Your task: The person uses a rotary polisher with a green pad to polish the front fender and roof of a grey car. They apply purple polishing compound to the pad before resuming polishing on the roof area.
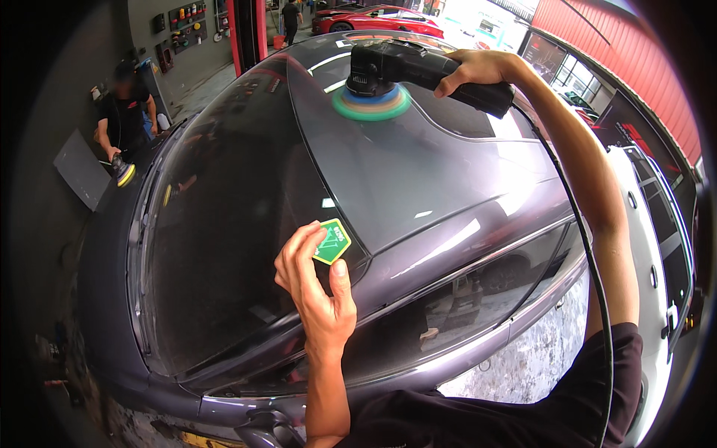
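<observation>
With my right hand [482, 71] I hold a black car polisher [418, 71] by its long rear body. Its round green pad [371, 104], below a blue layer, lies against the dark grey car roof [403, 179]; the pad's streaked look suggests spinning. My left hand [321, 299] is open over the lower corner of the dark windshield [224, 224], fingers curved and thumb apart. Behind its fingertips shows a green, yellow-edged, many-sided sticker [334, 242] on the glass. Whether the fingers touch the glass I cannot tell.
The polisher's black cord [575, 201] hangs along my right arm. A co-worker [128, 112] at far left holds a yellow-pad polisher [125, 175] by the hood. A white car [646, 224] stands close at right; a red car [377, 20] and another person [291, 19] are behind.
</observation>
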